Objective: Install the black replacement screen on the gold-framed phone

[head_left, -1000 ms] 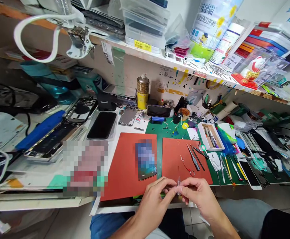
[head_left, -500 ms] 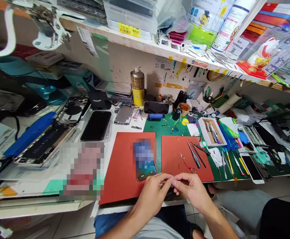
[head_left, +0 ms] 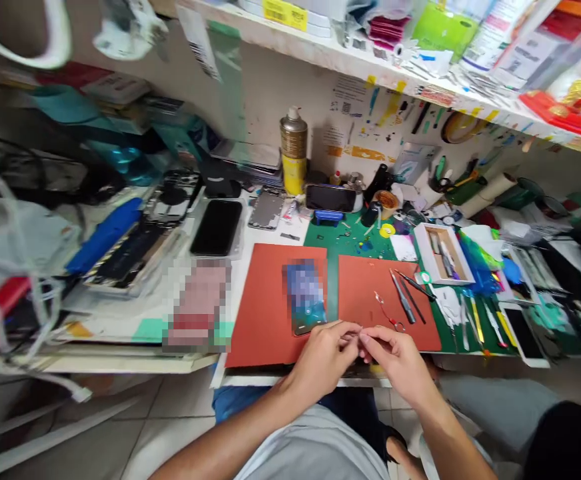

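Observation:
Over the front edge of the bench, my left hand [head_left: 326, 350] and my right hand [head_left: 399, 360] meet with thumbs and forefingers pinched together. Whatever sits between the fingertips is too small or hidden to name. Just beyond my left hand, a smartphone [head_left: 308, 307] with a lit blue screen lies on a red-brown mat [head_left: 265, 300], its upper part blurred out. Past my right hand, a second red-brown mat [head_left: 358, 283] bears a small ring on a red cord [head_left: 385, 313], a grey screwdriver [head_left: 404, 300] and a dark thin tool [head_left: 414, 300].
A white tray [head_left: 420, 241] of tools stands at the right, with tweezers [head_left: 464, 323] and a white phone [head_left: 525, 337] nearby. On the left lie a black phone [head_left: 217, 228] and an opened phone [head_left: 125, 257]. A spray can [head_left: 294, 150] stands under a loaded shelf [head_left: 350, 67].
The camera view has shifted, so the bench appears higher and further right, and more of my lap shows. My hands keep the same pinch; the things on the mats have not moved.

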The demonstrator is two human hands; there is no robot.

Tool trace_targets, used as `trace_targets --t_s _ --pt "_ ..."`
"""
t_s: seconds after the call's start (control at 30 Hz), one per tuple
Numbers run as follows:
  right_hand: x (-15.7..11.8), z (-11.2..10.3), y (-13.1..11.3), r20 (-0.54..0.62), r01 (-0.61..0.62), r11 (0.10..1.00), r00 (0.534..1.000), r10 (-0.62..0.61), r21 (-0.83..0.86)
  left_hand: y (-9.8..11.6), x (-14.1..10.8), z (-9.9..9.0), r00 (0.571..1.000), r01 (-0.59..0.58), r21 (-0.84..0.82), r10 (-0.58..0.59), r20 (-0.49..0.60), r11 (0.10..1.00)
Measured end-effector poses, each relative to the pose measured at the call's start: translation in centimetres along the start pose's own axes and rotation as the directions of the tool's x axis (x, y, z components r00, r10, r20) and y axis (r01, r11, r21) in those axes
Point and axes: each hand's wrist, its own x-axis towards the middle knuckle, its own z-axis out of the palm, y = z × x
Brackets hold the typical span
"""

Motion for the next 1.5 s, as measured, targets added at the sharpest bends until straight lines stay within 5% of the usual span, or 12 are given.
trace_targets --t_s 0.17,0.37,0.73,1.03,1.17,1.33,1.5 --pt "0.1 -1.5 2.3 -0.021 0.030 0.986 0.999 -0.034 -0.163 -0.4 -0.2 0.5 0.999 -0.036 0.182 0.041 -0.025 0.983" --pt "1.1 -3.5 5.4 -0.116 -0.085 0.968 0.992 0.059 -0.236 -0.2 -0.3 0.5 0.992 -0.125 0.387 0.109 0.063 0.914" --pt "1.3 -3.1 4.0 -0.209 -0.006 0.867 0.971 -0.113 -0.499 0.3 0.6 1.3 0.981 -0.193 0.622 0.143 0.130 0.759" --pt "1.5 -3.5 5.4 -0.182 -0.003 0.846 0.977 -0.111 -0.533 0.6 0.6 1.5 0.971 -0.239 0.710 0.165 0.173 0.662" --pt "1.0 -1.9 3.8 -0.106 0.063 0.882 0.986 -0.127 -0.467 0.7 0.2 1.3 0.972 -0.234 0.688 0.165 0.166 0.687" --pt "0.9 0.4 0.8 -0.140 0.113 0.907 0.973 -0.184 -0.404 0.1 0.7 0.9 0.984 -0.173 0.557 0.162 0.070 0.812" --pt "1.1 0.8 0.5 -0.181 0.090 0.923 0.969 -0.168 -0.375 -0.2 1.0 0.9 0.990 -0.130 0.439 0.143 0.005 0.889"
